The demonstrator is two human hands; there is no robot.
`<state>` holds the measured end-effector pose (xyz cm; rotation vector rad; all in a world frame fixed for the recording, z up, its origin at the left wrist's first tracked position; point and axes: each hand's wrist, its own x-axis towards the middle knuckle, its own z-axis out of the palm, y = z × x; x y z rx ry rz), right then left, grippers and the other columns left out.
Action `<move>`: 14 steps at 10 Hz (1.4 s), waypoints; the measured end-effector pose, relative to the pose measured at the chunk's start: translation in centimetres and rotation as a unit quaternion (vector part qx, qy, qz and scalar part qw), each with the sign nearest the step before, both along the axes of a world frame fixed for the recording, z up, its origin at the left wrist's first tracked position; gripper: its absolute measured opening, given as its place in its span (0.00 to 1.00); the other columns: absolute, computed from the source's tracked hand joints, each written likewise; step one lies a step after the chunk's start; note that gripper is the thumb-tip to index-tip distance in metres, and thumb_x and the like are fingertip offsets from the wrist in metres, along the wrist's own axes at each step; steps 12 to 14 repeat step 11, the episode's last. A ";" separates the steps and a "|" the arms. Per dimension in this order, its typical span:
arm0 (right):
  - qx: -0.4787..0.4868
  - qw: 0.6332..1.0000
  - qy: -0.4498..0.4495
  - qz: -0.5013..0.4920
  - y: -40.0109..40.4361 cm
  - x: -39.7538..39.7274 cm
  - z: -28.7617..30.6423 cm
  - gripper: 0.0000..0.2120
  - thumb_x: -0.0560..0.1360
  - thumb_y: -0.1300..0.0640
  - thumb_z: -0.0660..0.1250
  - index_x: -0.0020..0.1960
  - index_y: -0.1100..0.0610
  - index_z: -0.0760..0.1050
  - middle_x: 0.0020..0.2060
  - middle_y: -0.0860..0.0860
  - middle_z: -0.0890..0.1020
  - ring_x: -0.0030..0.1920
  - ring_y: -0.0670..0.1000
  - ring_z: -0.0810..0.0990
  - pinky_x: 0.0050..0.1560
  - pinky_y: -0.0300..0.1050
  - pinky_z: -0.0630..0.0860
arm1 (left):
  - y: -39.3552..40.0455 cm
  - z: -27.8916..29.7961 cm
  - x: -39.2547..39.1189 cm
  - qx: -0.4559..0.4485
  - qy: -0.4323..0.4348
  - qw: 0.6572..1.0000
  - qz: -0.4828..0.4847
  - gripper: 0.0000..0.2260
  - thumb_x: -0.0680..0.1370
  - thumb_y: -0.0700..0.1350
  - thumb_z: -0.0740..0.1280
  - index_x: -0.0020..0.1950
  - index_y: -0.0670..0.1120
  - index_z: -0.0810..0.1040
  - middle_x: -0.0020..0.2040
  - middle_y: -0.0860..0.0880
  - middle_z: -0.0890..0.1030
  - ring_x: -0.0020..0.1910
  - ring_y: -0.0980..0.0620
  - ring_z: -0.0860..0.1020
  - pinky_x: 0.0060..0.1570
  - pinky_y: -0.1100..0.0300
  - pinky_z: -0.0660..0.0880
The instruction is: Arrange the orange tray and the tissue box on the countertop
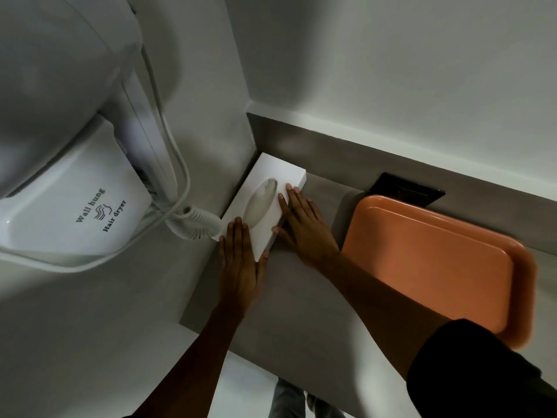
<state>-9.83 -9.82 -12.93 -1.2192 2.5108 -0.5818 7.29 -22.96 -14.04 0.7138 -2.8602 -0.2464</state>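
A white tissue box with an oval slot lies flat on the grey countertop, in the corner where the two walls meet. My left hand lies on the box's near end, fingers on top and thumb along its side. My right hand presses against the box's right long side, with fingertips on its top edge. The orange tray lies flat on the counter to the right of my right forearm, apart from the box.
A white wall-hung hair dryer with a coiled cord is mounted on the left wall, close to the box. A dark socket plate sits on the backsplash behind the tray. The counter's front edge runs below my forearms.
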 end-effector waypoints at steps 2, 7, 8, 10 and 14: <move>0.007 1.000 -0.022 -0.012 -1.0 -1.8 0.4 0.38 0.90 0.38 0.52 0.92 0.54 0.42 0.91 0.55 0.41 0.92 0.56 0.41 0.92 0.59 0.45 | 0.3 0.2 -2.1 -0.028 -0.026 0.999 0.018 0.38 0.86 0.59 0.63 0.86 0.35 0.58 0.88 0.36 0.59 0.88 0.35 0.58 0.86 0.34 0.60; -0.029 0.999 -0.010 -0.041 3.6 2.4 3.7 0.35 0.91 0.42 0.54 0.92 0.52 0.44 0.92 0.53 0.44 0.92 0.55 0.42 0.91 0.62 0.50 | 1.6 1.4 1.6 0.041 -0.030 0.999 -0.011 0.42 0.83 0.65 0.59 0.87 0.37 0.54 0.89 0.39 0.54 0.89 0.37 0.54 0.86 0.33 0.56; -0.047 0.997 0.003 -0.063 6.1 2.7 6.1 0.35 0.91 0.39 0.51 0.92 0.50 0.43 0.92 0.51 0.43 0.91 0.53 0.41 0.91 0.62 0.49 | 3.1 2.4 2.5 0.045 -0.019 0.998 -0.051 0.40 0.84 0.63 0.57 0.88 0.39 0.54 0.90 0.40 0.52 0.89 0.38 0.52 0.85 0.32 0.58; -0.197 0.959 0.088 -0.182 13.8 4.4 15.1 0.34 0.89 0.43 0.58 0.90 0.57 0.57 0.91 0.55 0.53 0.92 0.55 0.52 0.88 0.65 0.59 | 5.8 9.7 -2.3 0.055 0.086 0.992 -0.079 0.37 0.86 0.65 0.53 0.89 0.46 0.50 0.91 0.46 0.49 0.91 0.44 0.49 0.87 0.37 0.56; -0.291 0.913 0.177 -0.225 19.1 5.4 21.9 0.33 0.90 0.46 0.62 0.89 0.59 0.59 0.91 0.55 0.56 0.91 0.56 0.54 0.89 0.63 0.60 | 7.1 14.8 -5.8 0.023 0.144 0.984 -0.104 0.37 0.86 0.65 0.54 0.89 0.47 0.49 0.91 0.46 0.50 0.91 0.45 0.50 0.88 0.39 0.56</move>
